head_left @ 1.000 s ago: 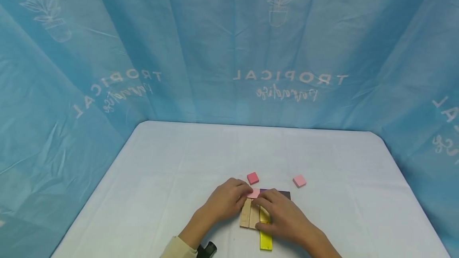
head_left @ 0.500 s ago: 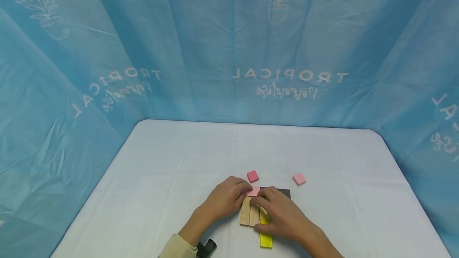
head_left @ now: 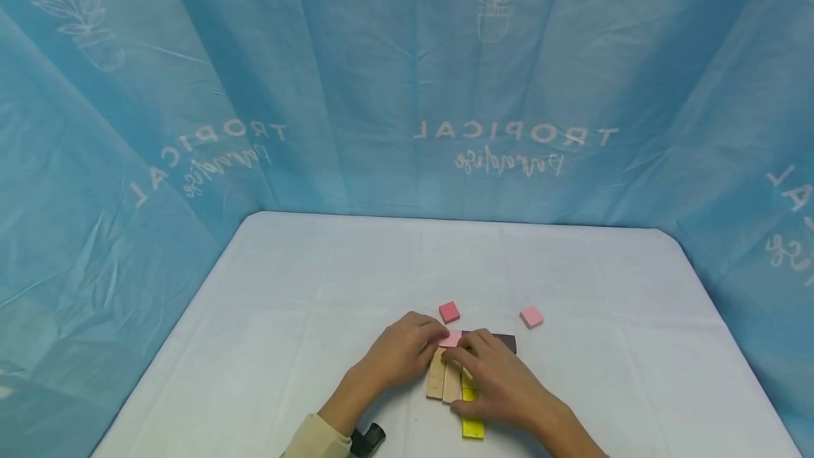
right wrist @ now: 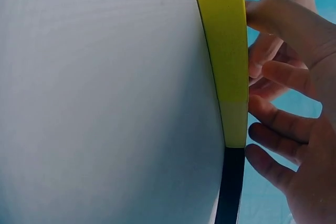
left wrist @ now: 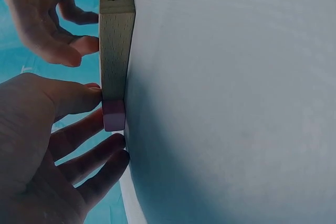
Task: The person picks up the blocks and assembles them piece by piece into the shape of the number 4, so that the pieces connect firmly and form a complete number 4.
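Note:
Two plain wooden blocks lie side by side, the left one (head_left: 436,374) marked "44" on its near end in the left wrist view. The right wooden block (head_left: 451,383) sticks out slightly nearer. My right hand (head_left: 502,384) spans that block lengthwise, thumb at its near end and fingertips toward its far end. My left hand (head_left: 402,348) rests its fingertips at a light pink block (head_left: 451,338), the thumb by the left wooden block's far end. Yellow blocks (head_left: 473,428) form a column on the right, partly under the right hand. Dark blocks (head_left: 506,343) continue the far row.
A darker pink cube (head_left: 449,312) lies just beyond the group, and a pale pink cube (head_left: 531,316) farther right. A black object (head_left: 367,439) sits at the left wrist. White cloth covers the table (head_left: 305,288); blue curtains (head_left: 407,90) stand around it.
The right wooden block has shifted slightly toward the person relative to the left one, and a narrow gap shows between them. The left hand stays nearly still.

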A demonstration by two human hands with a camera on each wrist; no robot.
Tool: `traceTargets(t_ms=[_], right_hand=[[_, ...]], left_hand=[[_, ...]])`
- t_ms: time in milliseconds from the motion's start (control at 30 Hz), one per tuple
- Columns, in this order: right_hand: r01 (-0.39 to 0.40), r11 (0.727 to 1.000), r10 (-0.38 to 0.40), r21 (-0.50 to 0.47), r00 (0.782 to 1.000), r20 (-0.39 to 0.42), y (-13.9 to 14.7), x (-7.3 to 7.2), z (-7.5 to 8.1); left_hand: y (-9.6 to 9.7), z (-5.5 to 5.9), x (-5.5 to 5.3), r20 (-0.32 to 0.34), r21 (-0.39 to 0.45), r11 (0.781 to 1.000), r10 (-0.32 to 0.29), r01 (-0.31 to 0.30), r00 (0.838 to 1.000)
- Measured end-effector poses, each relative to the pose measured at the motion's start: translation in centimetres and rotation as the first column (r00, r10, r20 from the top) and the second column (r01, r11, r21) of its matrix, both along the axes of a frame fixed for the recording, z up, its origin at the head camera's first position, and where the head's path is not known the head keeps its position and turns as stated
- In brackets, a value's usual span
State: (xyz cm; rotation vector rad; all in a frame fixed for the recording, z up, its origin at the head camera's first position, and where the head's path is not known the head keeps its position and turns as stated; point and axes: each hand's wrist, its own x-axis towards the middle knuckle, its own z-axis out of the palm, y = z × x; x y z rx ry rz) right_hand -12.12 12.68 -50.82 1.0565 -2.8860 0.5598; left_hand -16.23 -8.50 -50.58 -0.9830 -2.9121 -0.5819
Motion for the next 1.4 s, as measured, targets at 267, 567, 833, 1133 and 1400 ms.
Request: traceTargets(t_ms=[267,567,833,1133,1400], right_hand=[[-0.004,1.000,0.004,0.004,0.999,-0.037,-0.1,0.0,-0.2],[-0.014,1.000,0.015,0.015,0.999,-0.037,-0.2,0.0,-0.2],[-0.024,0.999,0.022,-0.023,0.998,-0.059,0.0,0.2,-0.2],[0.008,0.995,-0.012,-0.099,0.999,-0.039,0.7,0.1,0.2],[0.015,0.990,-0.021,-0.140,0.999,-0.037,1.3,-0.5,0.4]], left_hand=[[-0.1,-0.2,-0.1,-0.009,0.007,1.000,0.005,-0.005,1.000],[-0.2,-0.4,-0.2,-0.020,0.030,0.999,-0.010,0.011,1.000],[-0.1,-0.4,-0.2,-0.029,0.010,1.000,-0.008,0.008,1.000],[-0.1,-0.1,-0.2,-0.019,-0.002,1.000,-0.005,0.005,1.000],[-0.1,-0.3,-0.2,-0.040,0.001,1.000,-0.017,0.017,0.999]])
